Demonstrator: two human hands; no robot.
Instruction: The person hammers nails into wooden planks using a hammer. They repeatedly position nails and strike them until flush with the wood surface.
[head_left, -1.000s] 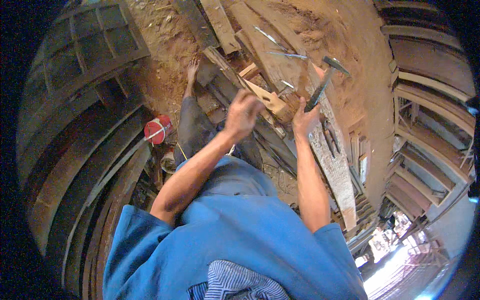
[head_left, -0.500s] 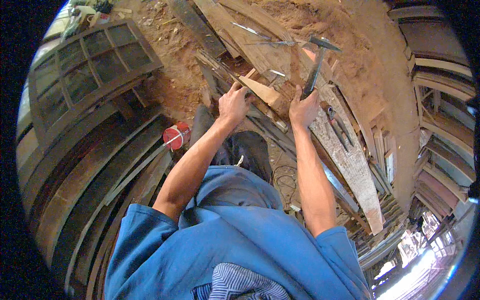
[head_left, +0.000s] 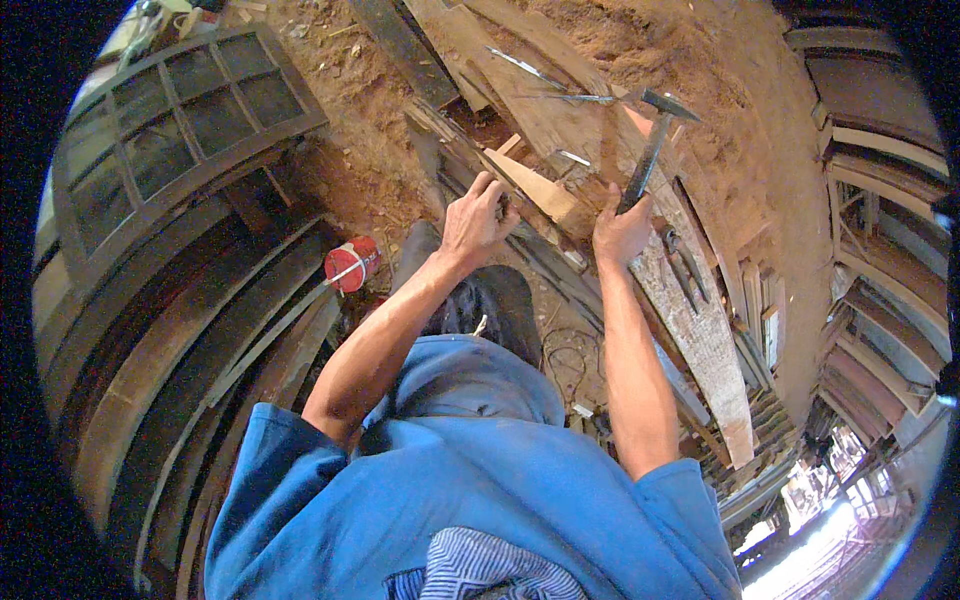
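My right hand (head_left: 622, 235) is wrapped round the lower handle of a hammer (head_left: 650, 150), whose dark metal head points away from me. Near the edge of the long boards, my left hand (head_left: 478, 222) is closed with curled fingers. A small dark thing may be between its thumb and fingers, but I cannot make it out. Just beyond that hand lies a pale wedge-shaped piece of wood (head_left: 540, 188). Pliers with red-and-black handles (head_left: 682, 270) rest on a weathered grey plank (head_left: 715, 350), to the right of my right hand.
Metal rods (head_left: 525, 68) lie on the wide board (head_left: 560, 125) ahead. A paned wooden frame (head_left: 190, 130) leans over stacked dark timber at left, near a red bucket (head_left: 352, 265). Sawdust (head_left: 640, 40) covers ground at the far side. More timber is stacked on the right.
My left hand has drawn back slightly from the tip of the pale wood, its fingers still curled. The hammer stays raised in my right hand, and the whole view has shifted a little.
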